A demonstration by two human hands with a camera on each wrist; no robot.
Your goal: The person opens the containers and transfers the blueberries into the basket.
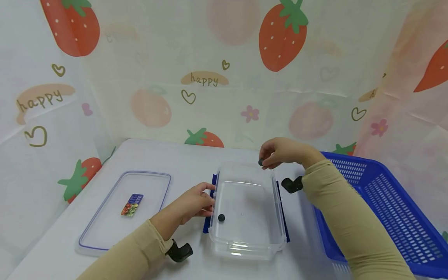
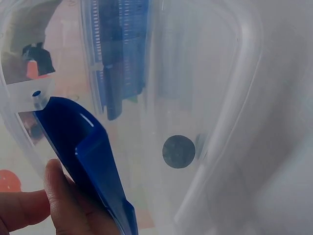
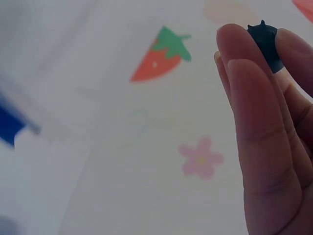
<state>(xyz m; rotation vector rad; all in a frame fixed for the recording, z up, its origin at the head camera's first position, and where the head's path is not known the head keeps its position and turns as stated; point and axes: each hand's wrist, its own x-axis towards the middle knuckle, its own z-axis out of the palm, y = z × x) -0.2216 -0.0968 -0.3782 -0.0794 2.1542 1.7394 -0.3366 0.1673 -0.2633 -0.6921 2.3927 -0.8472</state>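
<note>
A clear plastic box [image 1: 241, 210] with blue side latches stands on the table. Inside it, near the left wall, lies one blueberry [image 1: 221, 217]; the left wrist view shows that blueberry [image 2: 178, 152] through the clear plastic. My left hand [image 1: 196, 201] holds the box at its left side, fingers around the blue latch [image 2: 93, 147], which partly hides them. Above the far right corner of the box, my right hand [image 1: 281, 152] pinches another blueberry [image 3: 266, 41] between thumb and fingertips, its small crown showing.
A clear lid [image 1: 105, 217] with a blue seal and a colourful label [image 1: 132, 205] lies on the table [image 1: 189, 165] at left. At right stands a blue slotted basket [image 1: 402, 217], partly behind my right forearm. A strawberry-print cloth [image 1: 224, 116] hangs behind.
</note>
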